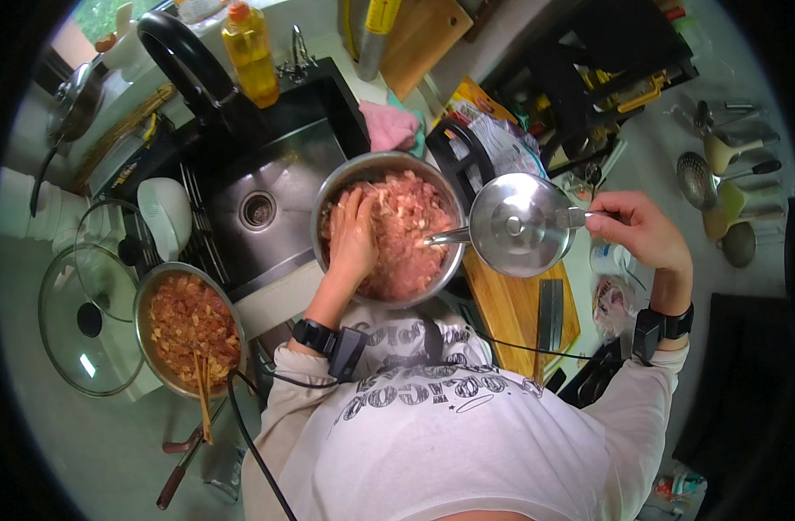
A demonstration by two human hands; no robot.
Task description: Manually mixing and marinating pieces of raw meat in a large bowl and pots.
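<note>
A steel bowl (389,303) in front of me is filled with raw chopped meat (410,215). My left hand (355,231) rests on the meat at the bowl's left side, fingers in or on it; whether it grips any is hidden. My right hand (632,225) grips the handle of a long-spouted steel kettle (521,225), lid towards the camera. The spout's tip is over the meat, near the bowl's right rim. No stream of liquid can be made out clearly.
A black sink (293,195) lies left of the bowl. A second bowl (140,325) holds reddish meat and chopsticks (204,397). Glass lids (111,345) are at the far left. A wooden cutting board (502,306) and a dark-bladed knife (551,312) lie at the right. A pink cloth (388,124) is behind the bowl.
</note>
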